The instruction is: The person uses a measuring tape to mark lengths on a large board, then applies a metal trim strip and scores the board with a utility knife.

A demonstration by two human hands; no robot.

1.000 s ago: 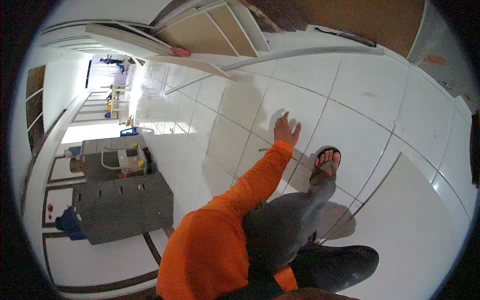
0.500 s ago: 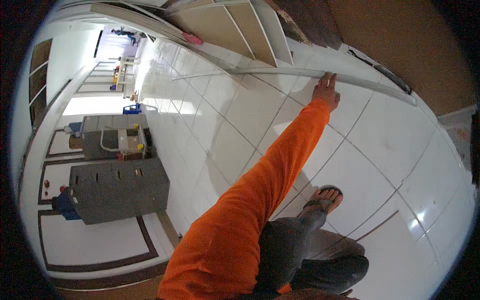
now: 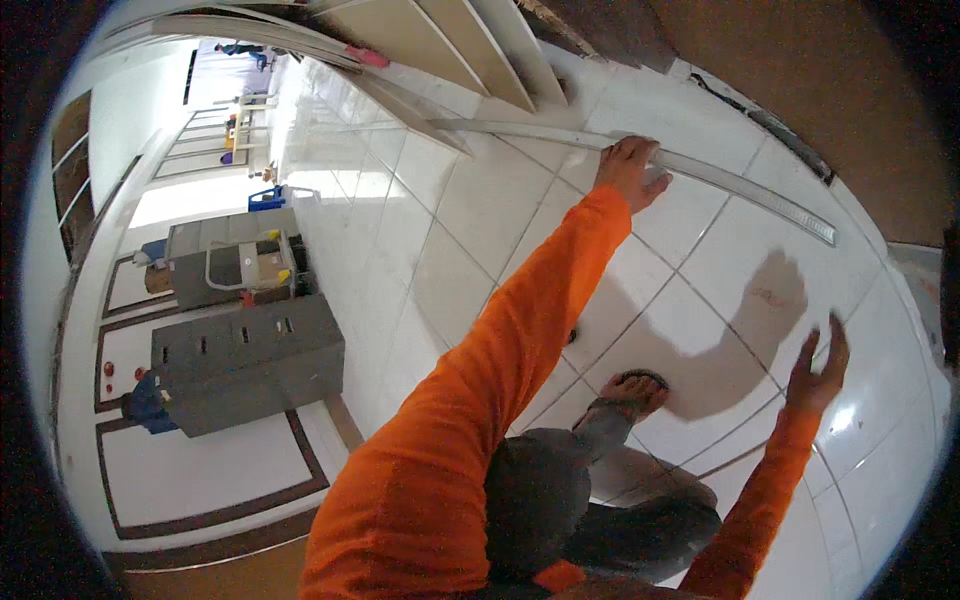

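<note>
A long, thin, light metal strip lies across the white tiles, perforated toward its right end. My left hand reaches far forward in an orange sleeve and is closed over the middle of the strip, fingertips at its far edge, thumb apart on the near side. My right hand hovers at the right above the floor. It holds nothing, and its thumb and fingers are spread. Its shadow falls on the tiles between it and the strip.
Large flat boards lean at the back, near a brown panel. Grey drawer cabinets stand at the left beside a step stool. My sandalled foot is on the tiles. Another person is far off.
My right hand has come into view at the right, fingers spread. My left hand stays on the strip. The view has shifted slightly, and the strip's right end now sits lower.
</note>
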